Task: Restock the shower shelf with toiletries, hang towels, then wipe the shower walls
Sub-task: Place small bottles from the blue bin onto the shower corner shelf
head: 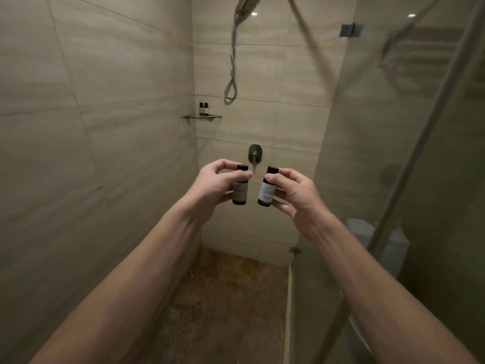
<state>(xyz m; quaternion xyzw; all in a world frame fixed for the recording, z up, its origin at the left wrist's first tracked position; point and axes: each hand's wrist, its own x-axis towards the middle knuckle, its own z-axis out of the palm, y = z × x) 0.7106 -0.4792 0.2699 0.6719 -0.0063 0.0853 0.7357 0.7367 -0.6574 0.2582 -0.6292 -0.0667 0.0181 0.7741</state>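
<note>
I stand at the shower's opening with both arms stretched forward. My left hand [213, 185] pinches a small dark toiletry bottle [240, 191] with a pale label, held upright. My right hand [296, 191] grips a second small dark bottle [267, 189], tilted slightly, its white label facing me. The two bottles are side by side and apart, in front of the mixer handle. Farther back, a glass corner shelf [212, 117] is fixed where the left and back walls meet, and two small dark bottles [204, 109] stand on it.
A metal shower hose [232, 56] hangs in a loop down the back wall above the mixer handle [255, 153]. Beige tiled walls [105, 101] close the left and back. A glass panel [393, 153] stands at the right. The floor [231, 298] is brown stone.
</note>
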